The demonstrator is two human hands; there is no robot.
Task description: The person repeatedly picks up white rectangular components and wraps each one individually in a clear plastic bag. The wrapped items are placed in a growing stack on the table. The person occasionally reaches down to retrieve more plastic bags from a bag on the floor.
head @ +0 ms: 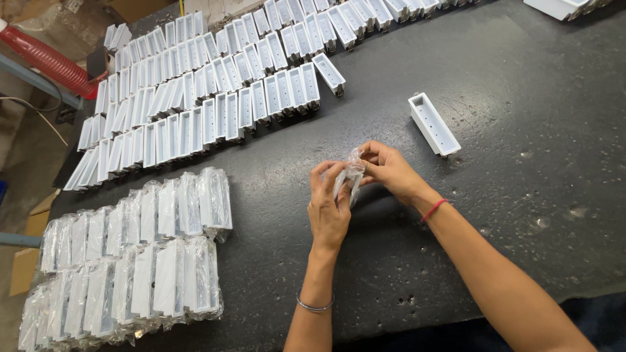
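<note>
My left hand (328, 207) and my right hand (390, 169) meet at the middle of the dark table (508, 130). Between them they hold a white plastic tray part inside a clear plastic bag (351, 175). The left fingers grip the bagged part from below. My right fingertips pinch the bag's top. A loose, unbagged white tray part (433, 123) lies open side up just beyond my right hand.
Rows of several unbagged white tray parts (215, 85) cover the far left and back of the table. Two rows of bagged parts (137, 254) lie at the near left. A red ribbed hose (45, 60) sits beyond the table's left edge, near cardboard on the floor.
</note>
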